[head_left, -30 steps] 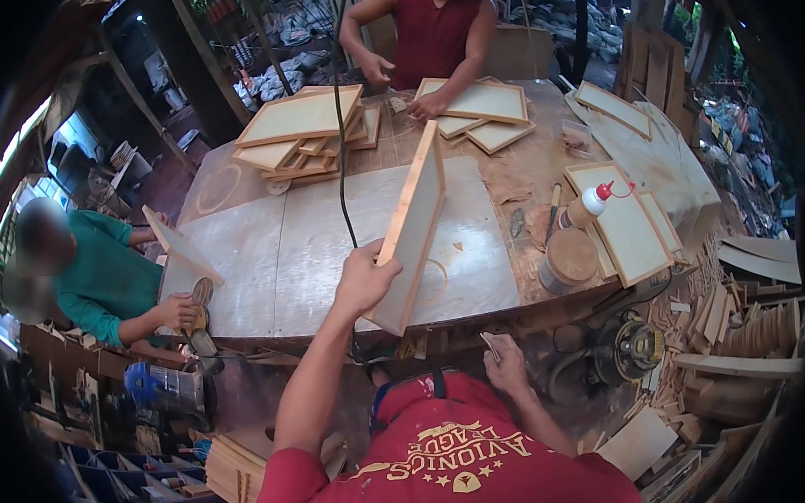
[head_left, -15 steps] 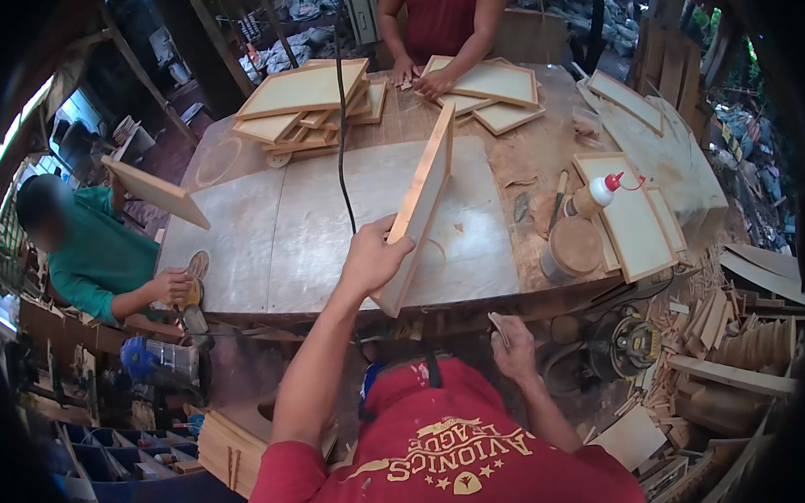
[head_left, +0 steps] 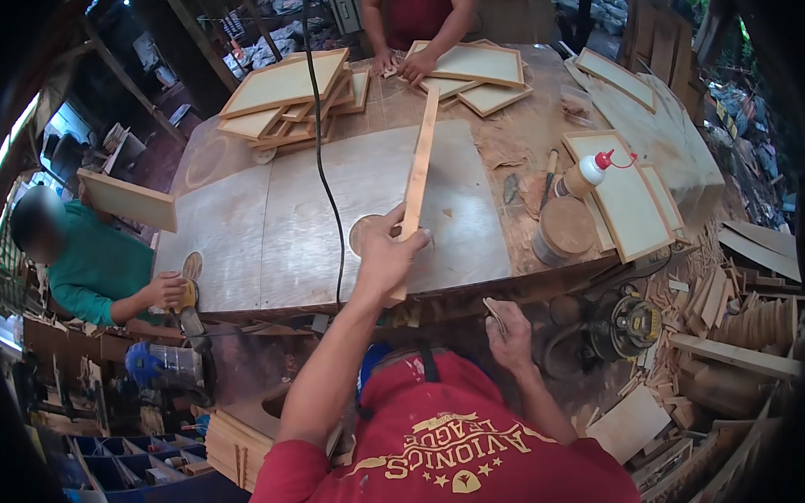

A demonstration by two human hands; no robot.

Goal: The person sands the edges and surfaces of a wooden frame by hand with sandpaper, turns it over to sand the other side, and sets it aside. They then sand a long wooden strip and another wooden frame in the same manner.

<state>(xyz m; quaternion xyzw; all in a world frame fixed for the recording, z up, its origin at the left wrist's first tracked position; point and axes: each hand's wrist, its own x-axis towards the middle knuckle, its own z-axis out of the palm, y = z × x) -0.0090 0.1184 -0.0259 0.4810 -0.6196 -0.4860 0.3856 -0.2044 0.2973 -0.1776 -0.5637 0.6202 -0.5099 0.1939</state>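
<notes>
My left hand (head_left: 390,256) is closed round the lower part of a wooden frame panel (head_left: 422,162), which stands on edge above the near side of the table (head_left: 312,201). Its pale narrow edge faces me. To the right, beyond the table's front edge, my right hand (head_left: 510,336) pinches a small flat piece (head_left: 495,314), too small to identify. A round hole or disc (head_left: 366,235) shows on the metal sheet beside my left hand.
Stacked framed panels (head_left: 286,83) lie at the back. A glue bottle (head_left: 586,174), round container (head_left: 563,231) and panels (head_left: 627,195) stand right. A black cable (head_left: 321,157) crosses the table. Co-workers' hands (head_left: 418,66) are behind; another person (head_left: 101,253) holds a panel and power tool left.
The panel in my left hand has turned more edge-on and shifted slightly. My right hand stays low with its small piece. The left co-worker's panel has tilted and moved left.
</notes>
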